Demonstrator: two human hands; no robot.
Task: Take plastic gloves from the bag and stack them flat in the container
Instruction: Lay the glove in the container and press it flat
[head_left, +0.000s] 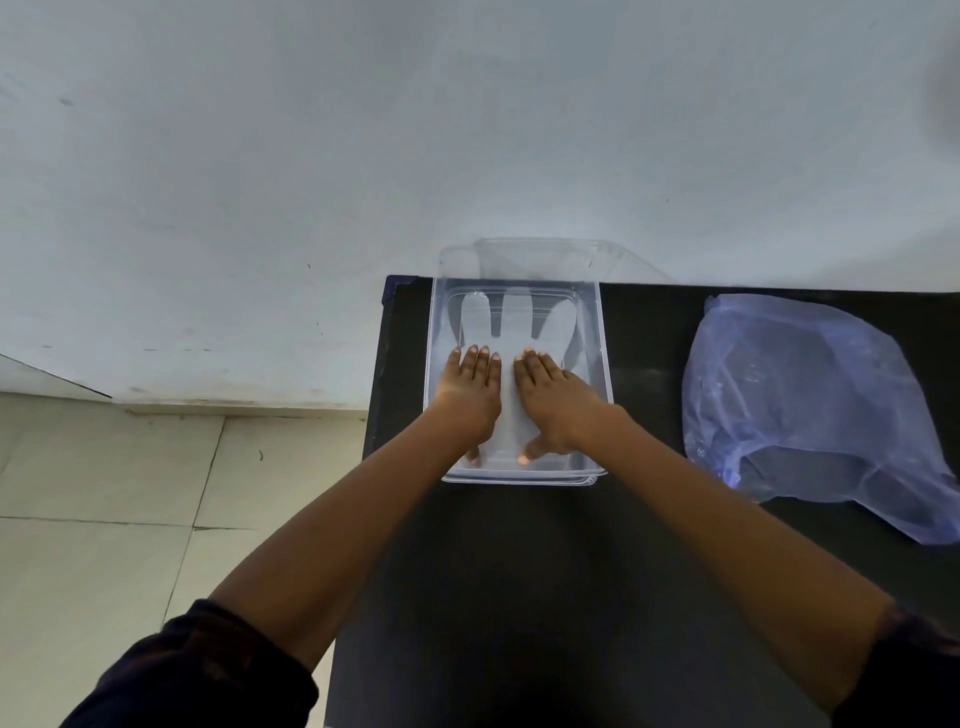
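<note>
A clear plastic container (602, 332) stands at the far left of the black table. Inside it a translucent plastic glove (515, 317) lies flat, its fingers pointing away from me. My left hand (470, 397) and my right hand (553, 402) both rest palm down on the glove's palm part, side by side, fingers stretched out and gripping nothing. How many gloves lie under them I cannot tell. A crumpled bluish plastic bag (810, 405) sits on the table to the right of the container, apart from both hands.
The black table (519, 571) ends just left of the container, with tiled floor (130, 493) below. A clear lid (550, 260) leans against the white wall (363, 156) behind the container.
</note>
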